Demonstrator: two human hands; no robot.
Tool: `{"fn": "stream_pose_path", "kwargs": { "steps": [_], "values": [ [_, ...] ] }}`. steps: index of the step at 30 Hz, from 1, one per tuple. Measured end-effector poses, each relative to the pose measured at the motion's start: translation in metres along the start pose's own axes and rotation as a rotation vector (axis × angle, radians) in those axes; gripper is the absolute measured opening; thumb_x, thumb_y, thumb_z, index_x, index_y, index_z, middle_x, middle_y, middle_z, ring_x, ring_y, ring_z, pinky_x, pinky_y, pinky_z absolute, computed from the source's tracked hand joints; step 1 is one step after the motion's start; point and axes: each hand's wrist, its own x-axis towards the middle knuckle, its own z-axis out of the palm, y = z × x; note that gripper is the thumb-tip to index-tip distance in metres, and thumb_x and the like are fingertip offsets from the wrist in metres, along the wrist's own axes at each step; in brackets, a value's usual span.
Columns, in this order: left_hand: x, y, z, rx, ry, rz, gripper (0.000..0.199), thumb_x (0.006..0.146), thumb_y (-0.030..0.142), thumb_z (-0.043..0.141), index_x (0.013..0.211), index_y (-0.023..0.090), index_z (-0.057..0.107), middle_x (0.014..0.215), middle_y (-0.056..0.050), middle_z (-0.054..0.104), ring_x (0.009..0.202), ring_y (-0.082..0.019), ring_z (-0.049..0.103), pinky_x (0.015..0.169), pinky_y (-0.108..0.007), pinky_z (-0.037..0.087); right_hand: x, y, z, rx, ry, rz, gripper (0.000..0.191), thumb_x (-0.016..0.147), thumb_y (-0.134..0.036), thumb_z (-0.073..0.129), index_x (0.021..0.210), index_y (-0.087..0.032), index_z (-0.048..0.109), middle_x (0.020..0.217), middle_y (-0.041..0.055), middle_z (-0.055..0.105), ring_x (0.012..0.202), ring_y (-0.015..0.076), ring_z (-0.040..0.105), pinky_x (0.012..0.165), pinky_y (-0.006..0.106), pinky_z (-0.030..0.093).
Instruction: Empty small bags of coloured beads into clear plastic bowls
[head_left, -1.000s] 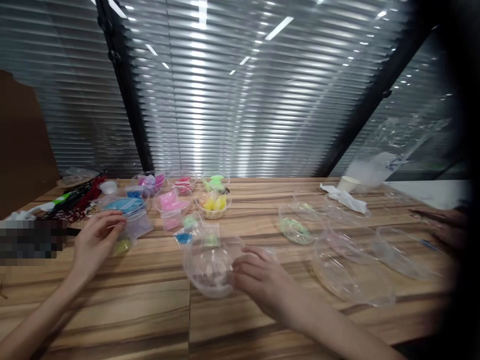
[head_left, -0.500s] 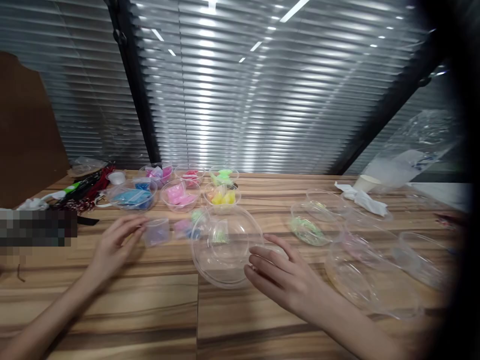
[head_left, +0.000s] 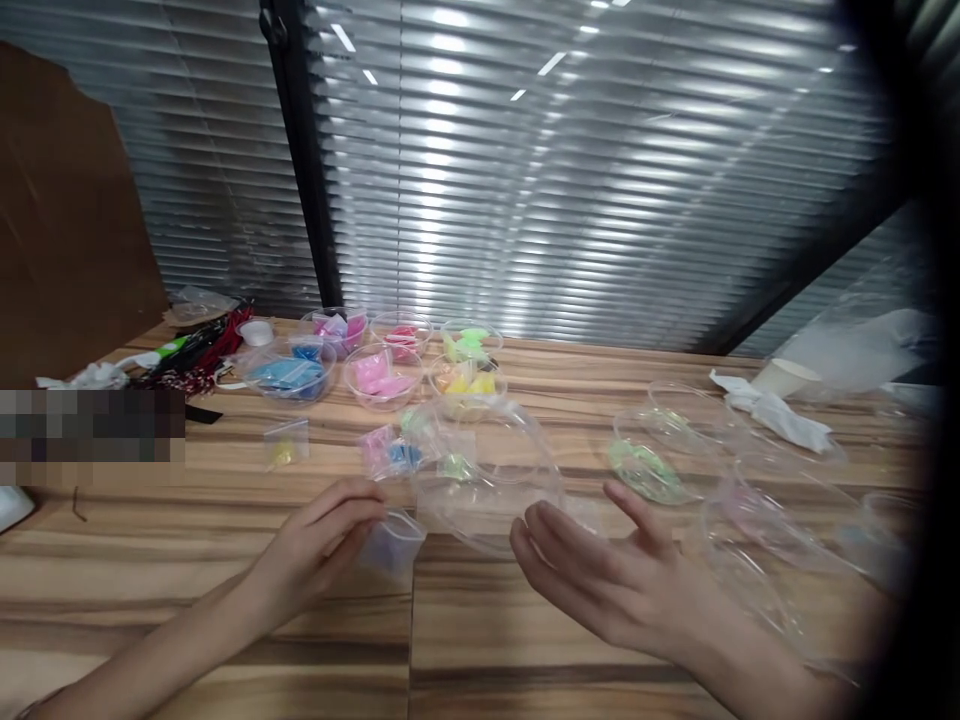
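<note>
My left hand (head_left: 330,530) is closed, its fingertips pinching the edge of a small clear zip bag (head_left: 396,543) with a pale purple tint. Right of the bag is a large clear plastic bowl (head_left: 551,450), blurred and seemingly tilted. My right hand (head_left: 592,570) is beside the bowl's near right rim, fingers stretched and thumb apart; whether it touches the rim I cannot tell. Behind or through the bowl shows a small bag with green bits (head_left: 456,465). Farther left lie a pink bag (head_left: 376,450), a blue bag (head_left: 405,456) and a bag with yellow bits (head_left: 285,452).
Along the back stand clear bowls of coloured packets, among them a blue bowl (head_left: 289,375), a pink bowl (head_left: 382,378) and a yellow bowl (head_left: 469,383). Several clear bowls (head_left: 645,470) are at right, near a crumpled tissue (head_left: 776,415). Cords (head_left: 206,345) lie at far left.
My left hand has moved right and nearer with the purple-tinted bag, uncovering the yellow bag. The large bowl now looks tilted. The view has shifted a little.
</note>
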Motion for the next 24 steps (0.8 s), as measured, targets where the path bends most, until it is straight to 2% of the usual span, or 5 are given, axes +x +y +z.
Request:
{"fn": "stream_pose_path", "kwargs": {
  "steps": [3, 5, 12, 18, 24],
  "values": [
    [0.003, 0.007, 0.006, -0.052, -0.006, -0.017, 0.032, 0.093, 0.001, 0.052, 0.115, 0.021, 0.062, 0.107, -0.008, 0.069, 0.102, -0.015, 0.069, 0.088, -0.021, 0.057, 0.010, 0.002, -0.004, -0.083, -0.049, -0.166, 0.056, 0.095, 0.013, 0.032, 0.097, -0.024, 0.074, 0.091, -0.0058, 0.079, 0.092, 0.0021, 0.070, 0.111, 0.016, 0.041],
    [0.004, 0.007, 0.008, -0.081, -0.010, -0.044, 0.031, 0.094, 0.002, 0.052, 0.116, 0.022, 0.063, 0.109, -0.008, 0.069, 0.104, -0.015, 0.069, 0.089, -0.022, 0.057, 0.015, 0.002, -0.004, -0.077, -0.091, -0.253, 0.061, 0.092, 0.017, 0.026, 0.097, -0.021, 0.074, 0.095, -0.0057, 0.079, 0.093, 0.0022, 0.071, 0.092, 0.007, 0.052],
    [0.001, 0.004, 0.012, -0.149, -0.012, -0.160, 0.028, 0.095, 0.007, 0.054, 0.112, 0.024, 0.067, 0.104, -0.004, 0.073, 0.097, -0.015, 0.071, 0.083, -0.022, 0.056, 0.028, 0.010, 0.000, 0.210, -0.068, -0.226, 0.061, 0.097, 0.010, 0.018, 0.105, -0.014, 0.073, 0.100, -0.0005, 0.079, 0.095, 0.0061, 0.072, 0.099, 0.008, 0.048],
    [-0.003, 0.002, 0.016, -0.201, 0.006, -0.227, 0.023, 0.096, 0.010, 0.057, 0.110, 0.024, 0.069, 0.099, -0.002, 0.075, 0.089, -0.014, 0.073, 0.076, -0.020, 0.057, 0.040, 0.018, -0.005, 0.129, -0.092, -0.366, 0.061, 0.095, 0.013, 0.019, 0.100, -0.011, 0.075, 0.101, -0.0001, 0.079, 0.096, 0.0060, 0.072, 0.097, 0.005, 0.047],
    [-0.004, 0.004, 0.017, -0.253, 0.023, -0.254, 0.022, 0.095, 0.012, 0.058, 0.107, 0.024, 0.071, 0.100, -0.002, 0.078, 0.090, -0.015, 0.075, 0.078, -0.021, 0.057, 0.046, 0.019, -0.007, -0.045, -0.147, -0.542, 0.071, 0.088, 0.022, 0.016, 0.101, -0.015, 0.076, 0.102, -0.0070, 0.078, 0.101, 0.0021, 0.070, 0.091, 0.003, 0.050]
  ]
}}
